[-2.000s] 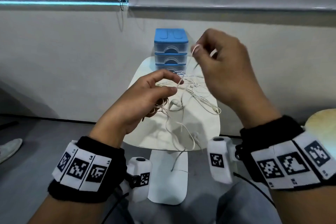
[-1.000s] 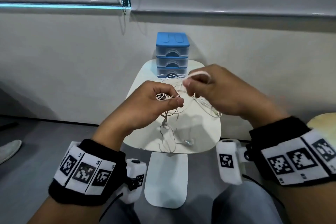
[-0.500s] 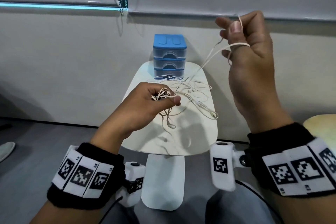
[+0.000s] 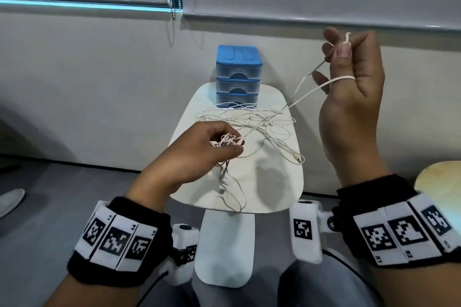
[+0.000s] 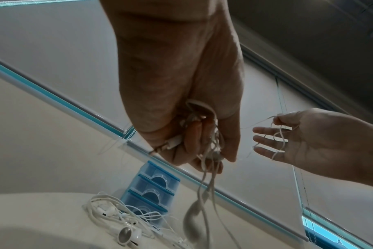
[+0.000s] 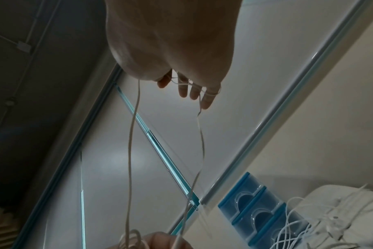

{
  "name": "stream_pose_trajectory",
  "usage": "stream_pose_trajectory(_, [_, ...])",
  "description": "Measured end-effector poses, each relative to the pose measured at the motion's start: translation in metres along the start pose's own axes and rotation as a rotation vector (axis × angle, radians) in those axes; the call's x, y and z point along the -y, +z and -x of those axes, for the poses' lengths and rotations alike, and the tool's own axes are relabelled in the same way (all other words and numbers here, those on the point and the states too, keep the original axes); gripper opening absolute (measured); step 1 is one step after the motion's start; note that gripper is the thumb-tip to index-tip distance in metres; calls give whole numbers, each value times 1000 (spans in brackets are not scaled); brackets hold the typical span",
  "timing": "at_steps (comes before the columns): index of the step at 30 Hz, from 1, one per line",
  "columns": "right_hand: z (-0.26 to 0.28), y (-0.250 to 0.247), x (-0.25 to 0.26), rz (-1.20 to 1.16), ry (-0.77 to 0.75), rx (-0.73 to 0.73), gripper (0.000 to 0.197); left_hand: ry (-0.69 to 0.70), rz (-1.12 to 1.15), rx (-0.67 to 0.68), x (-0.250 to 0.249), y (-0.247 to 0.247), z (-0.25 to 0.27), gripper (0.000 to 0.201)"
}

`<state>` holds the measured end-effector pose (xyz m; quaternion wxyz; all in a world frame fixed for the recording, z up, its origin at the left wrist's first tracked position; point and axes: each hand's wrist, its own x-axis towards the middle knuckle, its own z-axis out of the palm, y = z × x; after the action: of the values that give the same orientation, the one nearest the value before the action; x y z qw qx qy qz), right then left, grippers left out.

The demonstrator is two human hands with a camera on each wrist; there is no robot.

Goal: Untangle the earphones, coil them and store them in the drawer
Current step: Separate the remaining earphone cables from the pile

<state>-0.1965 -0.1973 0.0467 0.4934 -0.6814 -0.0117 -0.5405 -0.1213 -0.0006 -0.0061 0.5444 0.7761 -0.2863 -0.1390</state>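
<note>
1. Thin white wired earphones bunched into a small knot of loops inside the left hand, low over the near half of the table; jack end poking out past the fingers in the left wrist view, earbuds and slack dangling below toward the tabletop.
2. One strand running taut up and to the right from that knot to the raised right hand; looped across the base of the thumb and nipped between thumb and forefinger near the top, remaining fingers loosely spread in the wrist views.
3. Left hand curled around the bundle, thumb and fingertips pressed together on it.
4. Step in hand, as judged: untangling, drawing one length clear of the knot. Coiling and storing not yet begun.
5. Next move probably calling for a gentle, steady pull with the right hand while loosening the left grip just enough to let the strand slip; a hard tug likely to tighten the knot.
6. Cable fine, limp and pale, prone to snagging on itself.
7. More white earphone cables sprawled in loose loops across the far half of the small white rounded table, touching the foot of the drawers.
8. Blue-topped translucent plastic three-drawer unit at the table's far edge against the wall, all drawers closed.
</note>
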Motion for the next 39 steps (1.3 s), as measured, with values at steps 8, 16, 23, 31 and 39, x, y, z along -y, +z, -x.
stream_pose_trajectory(8, [-4, 3, -28, 345, 336, 385, 10, -3, -25, -59, 6, -1, -3, 12])
stream_pose_trajectory(16, [47, 23, -36, 103, 481, 818, 14, 84, -204, -116, 11, 3, -8, 23])
stream_pose_trajectory(23, [45, 26, -42, 88, 383, 922, 10, 23, -59, -77, 14, 2, -3, 75])
stream_pose_trajectory(31, [45, 23, -42, 180, 412, 1034, 33, 39, 207, -8, 15, 3, -3, 83])
stream_pose_trajectory(39, [50, 12, -44, -52, 763, 806, 31, 17, 231, 92, 19, 2, -2, 66])
